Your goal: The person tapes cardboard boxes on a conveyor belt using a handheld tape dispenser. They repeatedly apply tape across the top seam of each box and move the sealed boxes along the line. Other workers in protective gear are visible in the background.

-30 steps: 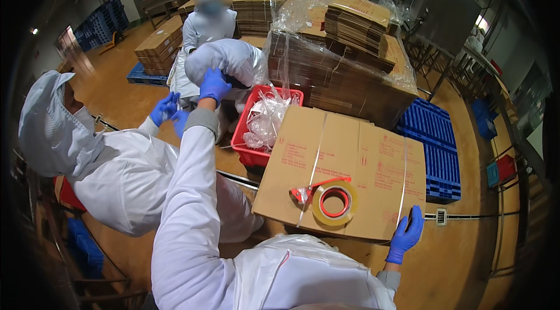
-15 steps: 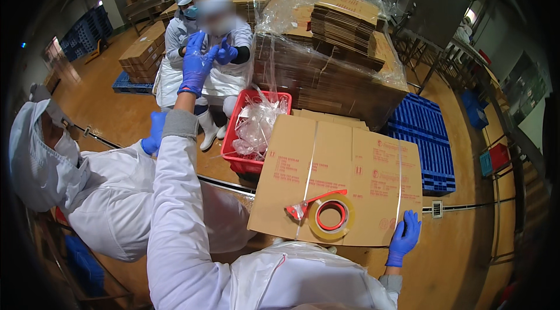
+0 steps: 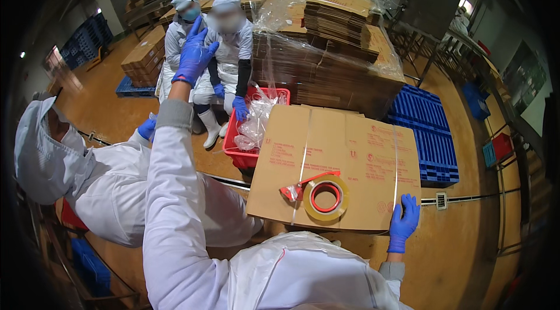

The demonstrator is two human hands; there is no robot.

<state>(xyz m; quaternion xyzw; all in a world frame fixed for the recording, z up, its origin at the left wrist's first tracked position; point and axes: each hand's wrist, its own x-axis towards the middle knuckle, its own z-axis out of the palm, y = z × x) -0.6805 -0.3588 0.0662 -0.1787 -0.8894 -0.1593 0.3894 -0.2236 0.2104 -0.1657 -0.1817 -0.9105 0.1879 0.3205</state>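
My left hand [image 3: 195,58], in a blue glove, is raised at arm's length with its fingers apart and nothing in it. My right hand [image 3: 404,222], also gloved, lies on the near right corner of a strapped stack of flattened cardboard boxes [image 3: 332,146], fingers stretched out along the edge. On top of that stack, close to me, sits a red tape dispenser [image 3: 309,180] with a roll of clear tape [image 3: 343,204]. Neither hand touches the dispenser. Red print and pale straps cross the top cardboard sheet.
Left of me stands a co-worker [image 3: 116,187] in white. Two more sit ahead, one with a gloved hand [image 3: 240,107] at a red crate [image 3: 233,152] of clear plastic wrap. Behind are wrapped cardboard stacks [image 3: 326,73]; blue pallets [image 3: 424,129] stand to the right.
The farther co-worker on the right has lowered both hands, one to the red crate. My left hand stays raised, turned slightly. My right hand remains on the cardboard.
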